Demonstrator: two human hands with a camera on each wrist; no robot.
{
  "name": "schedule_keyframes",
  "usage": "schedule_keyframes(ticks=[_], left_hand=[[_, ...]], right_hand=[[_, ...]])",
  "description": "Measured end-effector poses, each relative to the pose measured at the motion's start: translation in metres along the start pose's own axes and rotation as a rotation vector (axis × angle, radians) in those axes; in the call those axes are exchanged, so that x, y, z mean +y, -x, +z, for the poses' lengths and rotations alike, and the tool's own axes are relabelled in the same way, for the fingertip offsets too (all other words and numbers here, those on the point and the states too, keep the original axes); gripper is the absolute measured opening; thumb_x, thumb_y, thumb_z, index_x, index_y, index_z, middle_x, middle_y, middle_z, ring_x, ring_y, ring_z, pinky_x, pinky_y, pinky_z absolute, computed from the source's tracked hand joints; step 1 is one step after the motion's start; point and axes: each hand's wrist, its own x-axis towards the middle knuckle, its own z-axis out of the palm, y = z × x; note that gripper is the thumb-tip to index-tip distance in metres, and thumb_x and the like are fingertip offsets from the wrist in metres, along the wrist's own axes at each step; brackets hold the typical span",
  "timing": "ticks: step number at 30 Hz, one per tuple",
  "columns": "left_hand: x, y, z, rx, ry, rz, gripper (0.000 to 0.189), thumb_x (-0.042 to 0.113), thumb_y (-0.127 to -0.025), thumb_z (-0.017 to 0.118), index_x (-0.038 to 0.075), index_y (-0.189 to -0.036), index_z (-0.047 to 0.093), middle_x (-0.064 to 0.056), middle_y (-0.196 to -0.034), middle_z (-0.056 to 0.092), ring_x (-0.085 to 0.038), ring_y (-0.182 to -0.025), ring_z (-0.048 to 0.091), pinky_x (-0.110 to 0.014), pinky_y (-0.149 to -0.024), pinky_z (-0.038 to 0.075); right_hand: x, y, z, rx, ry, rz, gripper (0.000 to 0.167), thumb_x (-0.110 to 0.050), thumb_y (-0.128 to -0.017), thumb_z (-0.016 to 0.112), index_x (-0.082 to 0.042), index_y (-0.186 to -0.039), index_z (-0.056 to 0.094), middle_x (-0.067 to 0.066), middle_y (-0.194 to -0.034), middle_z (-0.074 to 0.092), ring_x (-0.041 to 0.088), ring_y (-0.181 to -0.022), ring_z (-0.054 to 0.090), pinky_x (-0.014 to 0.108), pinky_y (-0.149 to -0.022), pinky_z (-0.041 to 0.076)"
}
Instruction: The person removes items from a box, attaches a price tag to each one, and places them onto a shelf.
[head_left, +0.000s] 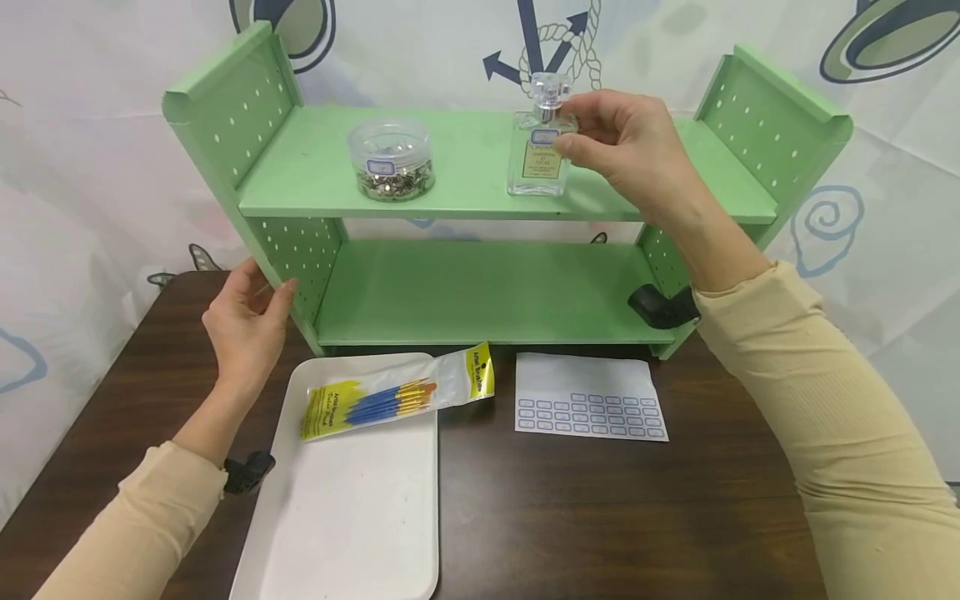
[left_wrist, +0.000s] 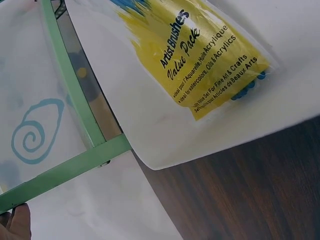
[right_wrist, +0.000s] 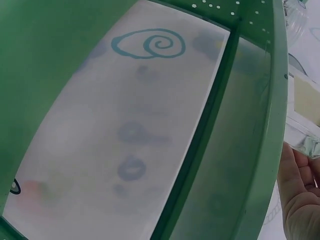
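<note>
On the top board of a green two-tier shelf (head_left: 457,204) stands a clear glass perfume bottle (head_left: 540,162) with a faceted cap and a small blue-edged sticker. My right hand (head_left: 626,146) pinches the bottle's right side between thumb and fingers. In the right wrist view, part of the bottle (right_wrist: 305,112) and the right hand (right_wrist: 300,185) show at the right edge. My left hand (head_left: 247,321) grips the shelf's left side panel, its thumb on the front edge. Only a bit of the left hand (left_wrist: 19,222) shows in the left wrist view, at the green frame.
A round clear jar (head_left: 392,162) of small metal pieces, also labelled, stands left on the top board. Below, a white tray (head_left: 345,517) carries a packet of artist brushes (head_left: 397,396). A sheet of small labels (head_left: 588,396) lies on the dark wooden table (head_left: 600,517).
</note>
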Motion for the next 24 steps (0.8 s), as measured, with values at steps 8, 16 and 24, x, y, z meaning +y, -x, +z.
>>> schedule_keyframes(ticks=[8,16,24], left_hand=[[0.0005,-0.0001,-0.0005,-0.001,-0.003,-0.002,0.034,0.007,-0.086,0.066,0.010,-0.120,0.063,-0.011,-0.112,0.068,0.004,-0.096,0.062,-0.015,-0.082,0.051],[-0.0003,-0.0005,-0.0001,-0.005,-0.004,-0.003,0.035,0.008,-0.087,0.066,0.011,-0.121,0.063,-0.011,-0.114,0.067,0.003,-0.099,0.061,-0.017,-0.084,0.051],[0.0000,-0.0005,0.0004,-0.006,0.000,-0.013,0.034,0.008,-0.087,0.066,0.011,-0.121,0.063,-0.011,-0.114,0.067,0.003,-0.099,0.061,-0.017,-0.084,0.050]], right_hand=[[0.0008,-0.0009,0.0009,0.001,-0.010,-0.013,0.030,-0.004,-0.086,0.066,0.002,-0.115,0.062,0.003,-0.100,0.067,0.010,-0.090,0.064,0.017,-0.081,0.051],[0.0022,0.0002,0.0010,0.012,-0.009,-0.020,0.030,-0.005,-0.086,0.066,0.000,-0.115,0.062,0.001,-0.098,0.067,0.011,-0.089,0.063,0.016,-0.081,0.050],[0.0042,0.0028,0.0010,0.003,0.007,0.002,0.038,-0.006,-0.086,0.066,-0.002,-0.123,0.058,0.008,-0.110,0.065,0.012,-0.096,0.063,0.019,-0.085,0.050]])
